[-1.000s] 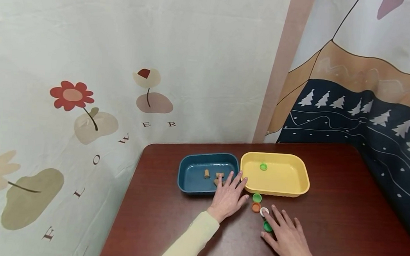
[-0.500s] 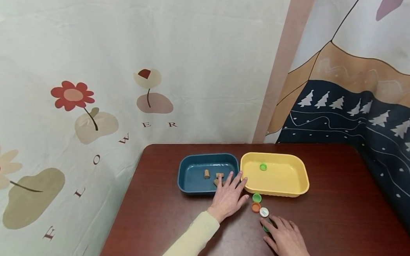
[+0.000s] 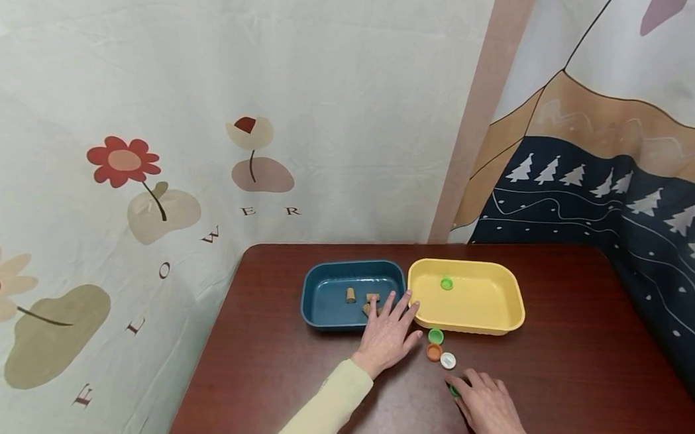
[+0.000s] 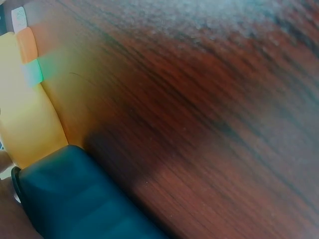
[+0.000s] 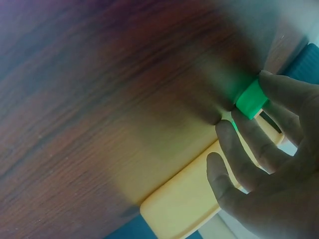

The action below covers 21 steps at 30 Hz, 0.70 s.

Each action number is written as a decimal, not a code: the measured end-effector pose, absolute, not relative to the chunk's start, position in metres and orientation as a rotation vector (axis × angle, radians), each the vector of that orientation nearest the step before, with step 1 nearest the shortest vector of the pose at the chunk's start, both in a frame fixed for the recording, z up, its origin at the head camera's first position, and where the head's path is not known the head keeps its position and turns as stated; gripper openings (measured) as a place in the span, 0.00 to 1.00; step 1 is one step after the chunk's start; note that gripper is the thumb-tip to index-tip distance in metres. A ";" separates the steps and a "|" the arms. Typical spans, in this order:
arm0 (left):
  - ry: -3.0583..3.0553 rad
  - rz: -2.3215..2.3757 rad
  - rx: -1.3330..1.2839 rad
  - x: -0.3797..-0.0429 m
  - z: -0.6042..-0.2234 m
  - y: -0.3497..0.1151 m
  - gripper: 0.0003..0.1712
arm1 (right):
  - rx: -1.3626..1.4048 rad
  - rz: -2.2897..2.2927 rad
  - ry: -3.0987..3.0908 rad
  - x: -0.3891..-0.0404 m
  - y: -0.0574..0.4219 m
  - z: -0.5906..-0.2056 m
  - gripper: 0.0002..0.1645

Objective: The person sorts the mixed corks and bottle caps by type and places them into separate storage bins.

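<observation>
My right hand (image 3: 491,411) pinches a dark green bottle cap (image 5: 251,99) between thumb and fingers, low over the table. Just ahead of it lie a white cap (image 3: 448,360), an orange cap (image 3: 434,352) and a lighter green cap (image 3: 436,336). My left hand (image 3: 383,342), its fingers spread, rests over the near right rim of the blue tray (image 3: 317,318), fingertips reaching to the yellow tray's edge. Several corks (image 3: 351,295) lie in the blue tray, partly covered by the fingers. One bright green cap (image 3: 447,284) sits in the yellow tray (image 3: 490,330).
Both trays stand side by side near the back of the dark red wooden table (image 3: 577,364). A printed curtain (image 3: 354,111) hangs behind the table, and a dark patterned cloth (image 3: 671,290) drapes along its right side.
My right hand has drawn back from the white cap, its fingers have closed in on the dark green cap, and that cap has shifted slightly nearer. The left hand has stayed in place.
</observation>
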<state>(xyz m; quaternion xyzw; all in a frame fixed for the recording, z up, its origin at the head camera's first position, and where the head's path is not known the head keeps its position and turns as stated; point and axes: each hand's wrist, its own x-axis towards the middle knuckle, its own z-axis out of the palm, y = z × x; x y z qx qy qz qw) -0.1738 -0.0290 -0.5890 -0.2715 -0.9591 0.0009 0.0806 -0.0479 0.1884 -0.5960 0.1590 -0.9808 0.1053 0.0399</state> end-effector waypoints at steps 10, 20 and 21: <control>-2.876 -0.006 -0.806 -0.174 -0.588 -0.029 0.35 | 0.454 0.381 -2.947 -0.049 0.197 -0.590 0.18; -2.889 0.007 -0.801 -0.174 -0.588 -0.028 0.36 | 0.391 0.525 -2.717 -0.060 0.210 -0.575 0.26; -2.889 0.008 -0.801 -0.173 -0.588 -0.028 0.36 | 0.382 0.537 -2.692 -0.062 0.211 -0.574 0.26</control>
